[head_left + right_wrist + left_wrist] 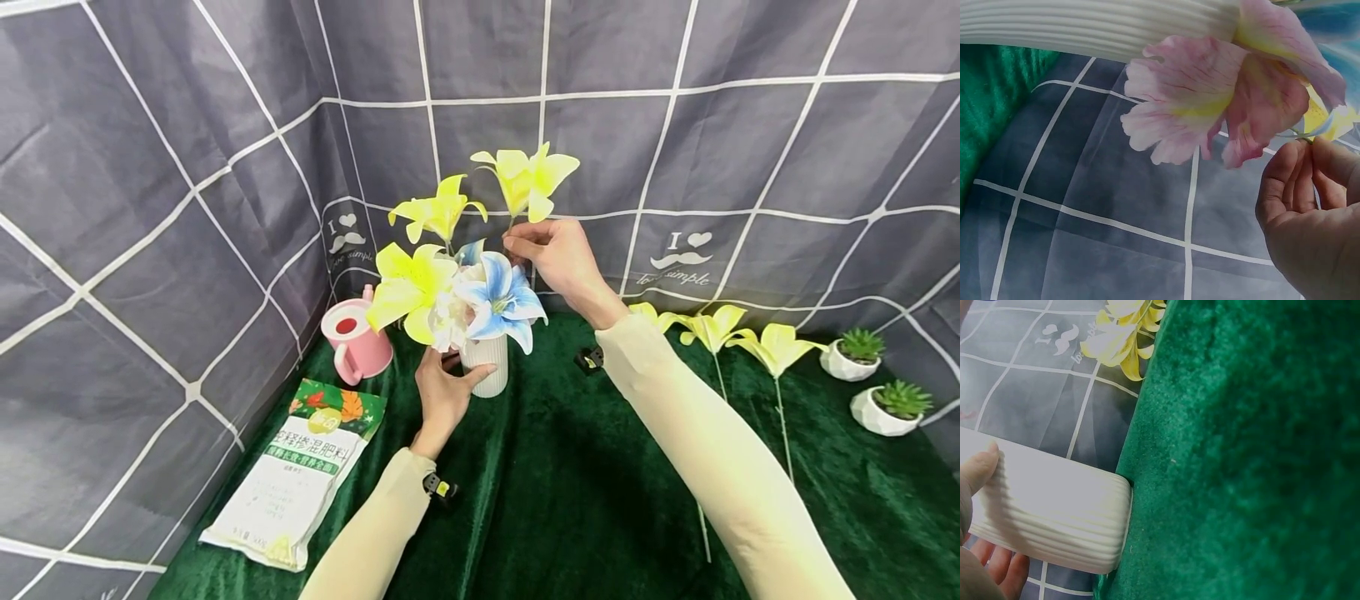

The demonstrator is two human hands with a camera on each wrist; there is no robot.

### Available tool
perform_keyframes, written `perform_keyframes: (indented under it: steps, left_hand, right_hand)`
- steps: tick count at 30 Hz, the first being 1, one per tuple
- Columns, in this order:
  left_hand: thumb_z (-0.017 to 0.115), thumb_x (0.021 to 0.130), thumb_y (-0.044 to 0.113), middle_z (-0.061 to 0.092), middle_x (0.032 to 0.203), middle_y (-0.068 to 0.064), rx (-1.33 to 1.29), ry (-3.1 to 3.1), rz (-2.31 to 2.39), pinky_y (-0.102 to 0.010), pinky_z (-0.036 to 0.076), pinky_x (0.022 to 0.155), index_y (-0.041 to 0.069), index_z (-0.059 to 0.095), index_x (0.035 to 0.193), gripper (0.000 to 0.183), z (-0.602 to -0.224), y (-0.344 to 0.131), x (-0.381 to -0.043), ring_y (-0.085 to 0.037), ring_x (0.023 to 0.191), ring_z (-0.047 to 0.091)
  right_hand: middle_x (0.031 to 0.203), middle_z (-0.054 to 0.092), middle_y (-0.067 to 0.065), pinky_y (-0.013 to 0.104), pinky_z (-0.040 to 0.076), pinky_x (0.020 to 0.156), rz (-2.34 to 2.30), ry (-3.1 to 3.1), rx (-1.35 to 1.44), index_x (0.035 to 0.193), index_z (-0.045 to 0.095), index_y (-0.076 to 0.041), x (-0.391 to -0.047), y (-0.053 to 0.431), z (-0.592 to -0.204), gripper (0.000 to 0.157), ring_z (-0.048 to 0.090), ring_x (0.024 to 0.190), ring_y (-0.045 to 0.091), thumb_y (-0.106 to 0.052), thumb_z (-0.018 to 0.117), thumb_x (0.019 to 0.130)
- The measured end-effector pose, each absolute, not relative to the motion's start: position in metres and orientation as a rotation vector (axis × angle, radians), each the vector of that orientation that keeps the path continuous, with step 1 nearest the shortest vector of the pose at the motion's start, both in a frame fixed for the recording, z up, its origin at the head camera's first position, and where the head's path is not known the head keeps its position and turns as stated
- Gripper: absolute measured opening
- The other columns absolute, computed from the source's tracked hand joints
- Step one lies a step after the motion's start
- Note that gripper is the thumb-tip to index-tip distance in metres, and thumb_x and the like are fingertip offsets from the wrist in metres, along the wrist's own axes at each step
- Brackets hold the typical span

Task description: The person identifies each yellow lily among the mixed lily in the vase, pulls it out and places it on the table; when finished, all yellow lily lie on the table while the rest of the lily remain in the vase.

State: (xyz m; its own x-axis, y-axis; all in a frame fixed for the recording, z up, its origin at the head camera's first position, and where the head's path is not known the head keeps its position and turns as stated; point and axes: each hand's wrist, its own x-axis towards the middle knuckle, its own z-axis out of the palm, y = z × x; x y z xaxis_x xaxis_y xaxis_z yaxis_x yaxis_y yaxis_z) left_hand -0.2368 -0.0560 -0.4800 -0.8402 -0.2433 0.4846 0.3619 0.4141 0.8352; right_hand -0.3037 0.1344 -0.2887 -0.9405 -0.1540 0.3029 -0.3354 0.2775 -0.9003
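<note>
A white ribbed vase (491, 375) stands upright on green cloth, filled with artificial flowers. My left hand (442, 400) grips its side, thumb on the front; the left wrist view shows thumb and fingers around the ribbed wall (1054, 500). Above the bouquet, my right hand (566, 262) pinches the thin stem of a yellow lily (525, 179). The stem's lower end is hidden behind the blooms. Around it are two other yellow lilies (411, 287), a blue-and-white lily (501, 300) and white blooms (450, 317). A pink ruffled flower (1191, 100) shows in the right wrist view.
A pink watering can (363, 350) stands left of the vase, behind a fertilizer bag (288, 483). Several loose yellow lilies (776, 350) lie at the right. Two small potted succulents (888, 412) sit at the far right. Grey checked fabric (750, 150) hangs behind.
</note>
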Motion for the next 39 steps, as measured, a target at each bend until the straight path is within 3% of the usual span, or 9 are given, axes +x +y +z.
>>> perform_keyframes:
  steps: [2,8,12,20,28,39]
  left_hand:
    - [0.096,0.066,0.028,0.067,0.111,-0.012,-0.104,-2.122,-1.447,-0.046,0.062,0.087,0.008,0.063,0.123,0.069,-0.480,-0.056,-0.236,-0.030,0.102,0.070]
    - [0.096,0.067,0.028,0.067,0.111,-0.013,-0.103,-2.114,-1.477,-0.051,0.061,0.088,0.008,0.063,0.122,0.067,-0.480,-0.055,-0.235,-0.031,0.102,0.070]
    - [0.096,0.067,0.028,0.066,0.112,-0.014,-0.105,-2.115,-1.491,-0.053,0.060,0.088,0.008,0.062,0.122,0.067,-0.479,-0.055,-0.235,-0.033,0.102,0.070]
    - [0.095,0.067,0.029,0.066,0.111,-0.014,-0.088,-2.136,-1.484,-0.051,0.060,0.090,0.008,0.063,0.123,0.068,-0.480,-0.056,-0.235,-0.033,0.102,0.069]
    - [0.096,0.066,0.029,0.066,0.109,-0.013,-0.086,-2.129,-1.474,-0.050,0.060,0.089,0.008,0.063,0.121,0.068,-0.479,-0.055,-0.235,-0.031,0.101,0.069]
    - [0.095,0.067,0.030,0.066,0.111,-0.014,-0.132,-2.105,-1.451,-0.050,0.061,0.087,0.012,0.063,0.127,0.070,-0.482,-0.058,-0.237,-0.033,0.100,0.068]
  right_hand:
    - [0.099,0.076,0.017,0.030,0.060,0.075,1.752,-2.345,0.473,0.104,0.078,-0.006,-0.302,0.135,-0.287,0.019,0.071,0.076,0.014,-0.022,0.072,0.095]
    - [0.089,0.077,0.005,0.030,0.063,0.078,1.864,-2.206,0.478,0.103,0.075,0.002,-0.301,0.137,-0.282,0.018,0.073,0.074,0.011,-0.014,0.071,0.095]
    - [0.086,0.077,0.007,0.026,0.062,0.075,1.934,-2.109,0.474,0.100,0.074,0.002,-0.300,0.139,-0.279,0.014,0.073,0.071,0.012,-0.011,0.071,0.094]
    - [0.083,0.075,-0.001,0.024,0.062,0.075,1.979,-1.924,0.529,0.100,0.072,0.008,-0.299,0.148,-0.270,0.017,0.072,0.071,0.011,-0.008,0.071,0.094]
    - [0.080,0.075,0.003,0.023,0.061,0.070,2.090,-1.706,0.550,0.098,0.068,0.014,-0.296,0.160,-0.255,0.015,0.072,0.069,0.012,0.001,0.070,0.092]
    - [0.079,0.076,0.006,0.026,0.062,0.069,2.157,-1.523,0.496,0.094,0.072,0.009,-0.292,0.169,-0.248,0.009,0.072,0.068,0.015,0.002,0.073,0.089]
